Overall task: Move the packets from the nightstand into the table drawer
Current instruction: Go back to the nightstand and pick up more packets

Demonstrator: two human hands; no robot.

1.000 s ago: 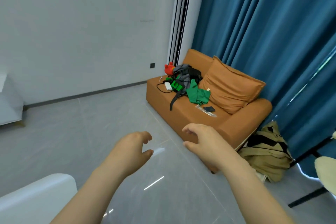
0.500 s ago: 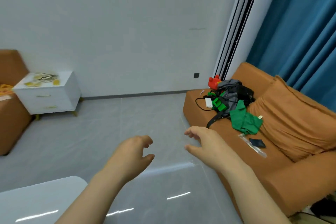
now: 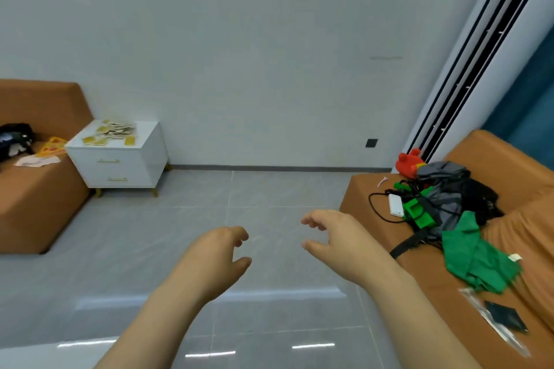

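Both hands are empty right now. The left hand and right hand are held out in front over the floor, a bit apart, with the fingers loosely curled around nothing.

The packets are well away from them, a loose scatter of yellowish ones on top of the white nightstand by the far wall. A few overlap in a heap and some lie flat near the front edge.

So I'd say this is the walk-over step. My advice is to get right up to the nightstand before reaching. Then sweep the flat ones toward the heap with one hand and gather the bunch with the other, since thin packets lying flat are a pain to pinch one by one. Watch the ones near the edge, which look easy to knock off.

The nightstand has two drawers, both closed, so there's no telling what's inside. The table drawer isn't in view at all.

The tan sofa on the right holds a pile of clothes, and another sofa sits touching the nightstand's left side.
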